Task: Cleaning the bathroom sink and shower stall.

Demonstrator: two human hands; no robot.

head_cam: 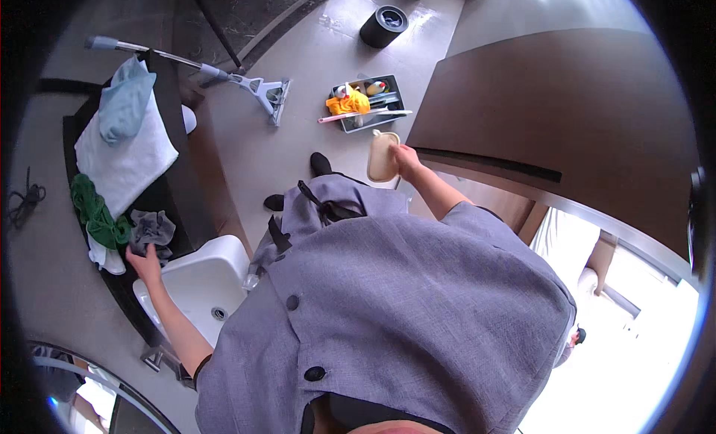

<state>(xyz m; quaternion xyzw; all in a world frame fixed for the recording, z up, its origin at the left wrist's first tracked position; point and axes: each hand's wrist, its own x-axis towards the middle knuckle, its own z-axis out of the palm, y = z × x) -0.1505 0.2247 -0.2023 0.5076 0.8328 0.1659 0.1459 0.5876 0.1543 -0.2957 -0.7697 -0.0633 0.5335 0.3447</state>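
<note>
My left hand (146, 264) grips the lower edge of a crumpled grey cloth (154, 228) on the dark countertop (193, 224), just beyond the white sink basin (187, 288). A bunched green cloth (92, 205) lies against the grey one on its left. Out to my other side, my right hand (407, 161) holds a flat beige scrubbing pad (382, 158) with rounded corners and a small loop. The pad hangs above the floor, near a dark caddy (380, 125) of cleaning things. An orange cloth (349, 102), bottles and brushes fill the caddy.
A white towel (131, 159) with a light blue cloth (126, 101) on it covers part of the counter. A squeegee-headed mop (224, 74) leans across the counter's far end. A black bin (384, 27) stands on the floor. Dark wood panelling (548, 115) rises at right; a person (571, 344) appears beyond.
</note>
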